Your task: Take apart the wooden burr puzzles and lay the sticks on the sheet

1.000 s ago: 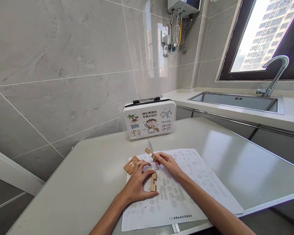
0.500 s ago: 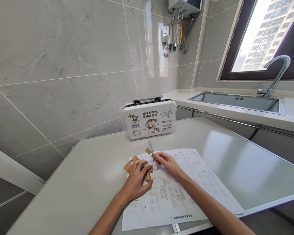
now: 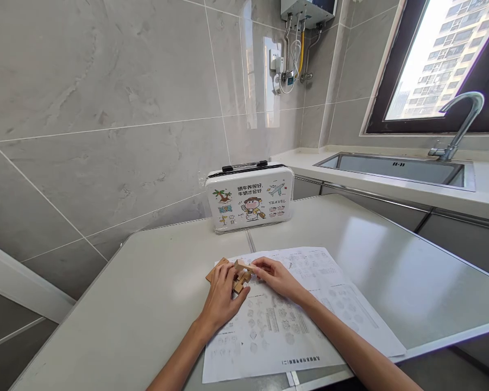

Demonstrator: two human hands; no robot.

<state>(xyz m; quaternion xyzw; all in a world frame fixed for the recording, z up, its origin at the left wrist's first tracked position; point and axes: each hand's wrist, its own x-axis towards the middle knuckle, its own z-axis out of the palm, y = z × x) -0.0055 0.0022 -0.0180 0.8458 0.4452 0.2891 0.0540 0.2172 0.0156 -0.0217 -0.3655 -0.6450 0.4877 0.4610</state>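
Several notched wooden puzzle pieces (image 3: 239,275) lie on a printed instruction sheet (image 3: 293,315) on a grey-white table (image 3: 146,315). My left hand (image 3: 222,296) rests on the sheet with its fingers curled around a cluster of the pieces at its far left corner. My right hand (image 3: 275,276) pinches one wooden piece and holds it against the cluster from the right. Both hands meet over the pieces, which partly hide under my fingers.
A white cartoon-printed case (image 3: 248,198) with a black handle stands at the table's far edge against the tiled wall. A steel sink (image 3: 395,168) with a curved tap (image 3: 458,122) lies at the back right under a window. A water heater's pipes (image 3: 295,54) hang above.
My left hand slid one wooden piece up the sheet towards the others. My right hand lowered its piece from above the sheet and brought it left against the cluster.
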